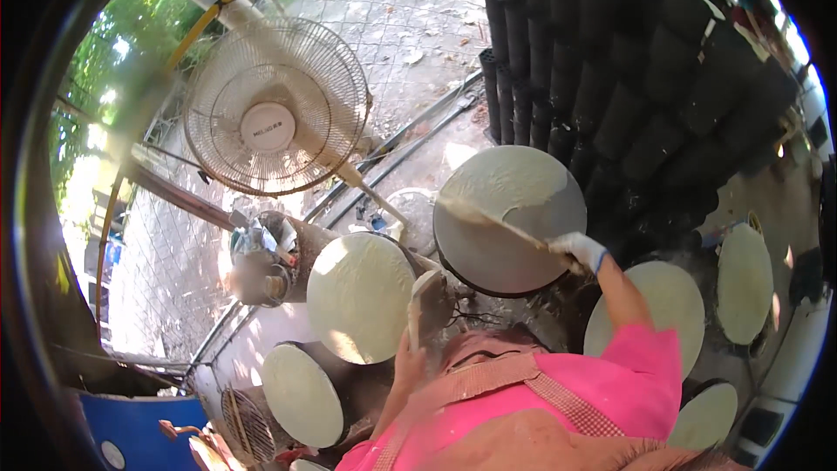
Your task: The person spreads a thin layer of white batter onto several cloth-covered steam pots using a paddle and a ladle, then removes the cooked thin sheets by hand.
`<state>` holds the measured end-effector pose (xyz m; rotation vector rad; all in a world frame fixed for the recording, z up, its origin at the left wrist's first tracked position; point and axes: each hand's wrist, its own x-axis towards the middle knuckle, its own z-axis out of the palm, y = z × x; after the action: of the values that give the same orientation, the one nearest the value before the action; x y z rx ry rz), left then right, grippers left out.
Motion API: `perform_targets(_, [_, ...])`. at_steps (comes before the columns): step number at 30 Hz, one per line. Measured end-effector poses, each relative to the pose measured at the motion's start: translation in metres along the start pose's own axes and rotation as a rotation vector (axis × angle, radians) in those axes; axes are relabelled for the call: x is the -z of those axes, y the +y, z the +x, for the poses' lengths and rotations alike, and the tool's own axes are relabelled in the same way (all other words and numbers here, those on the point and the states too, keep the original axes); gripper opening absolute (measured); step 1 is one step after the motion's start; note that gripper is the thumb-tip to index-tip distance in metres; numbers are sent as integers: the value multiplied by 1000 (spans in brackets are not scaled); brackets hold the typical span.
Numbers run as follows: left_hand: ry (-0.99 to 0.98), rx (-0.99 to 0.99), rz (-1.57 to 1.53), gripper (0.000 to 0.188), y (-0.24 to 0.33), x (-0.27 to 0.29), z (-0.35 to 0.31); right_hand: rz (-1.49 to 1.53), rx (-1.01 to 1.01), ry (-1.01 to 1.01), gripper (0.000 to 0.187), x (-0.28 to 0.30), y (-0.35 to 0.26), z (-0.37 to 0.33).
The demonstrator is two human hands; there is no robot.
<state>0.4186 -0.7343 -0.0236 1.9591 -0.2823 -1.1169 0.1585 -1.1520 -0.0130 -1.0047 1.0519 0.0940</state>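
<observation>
A round griddle (540, 262) in front of me has pale batter (514, 176) over its far part, with bare grey surface at the near side. My right hand (578, 250), in a white glove, is closed on a long thin spreading stick (497, 220) that lies across the griddle and is slightly blurred. My left hand (411, 358) is closed round a pale, wooden-looking paddle (424, 295), held upright between the griddle and another batter-covered round plate (359, 292). The left fingers are partly hidden.
More round plates with pale sheets stand around: one at lower left (301, 392), others at right (658, 310) and far right (744, 283). A standing fan (270, 122) is at far left. Black cylinders (610, 70) are stacked at far right. A cluttered bucket (261, 275) stands left.
</observation>
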Motion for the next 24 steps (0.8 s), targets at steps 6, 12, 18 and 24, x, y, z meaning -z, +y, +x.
perform_targets(6, [92,-244,70,72,-65,12,10,82,327,104,22,38,-25,42])
perform_targets(12, [69,-298,-42,73,-76,13,-1,-163,62,-96,21,20,-5,42])
perform_targets(18, [56,-346,-28,73,-83,18,-17,-147,345,-112,22,41,-13,44])
perform_targets(24, [83,-268,-85,73,-87,16,-39,-428,278,-293,21,21,-40,67])
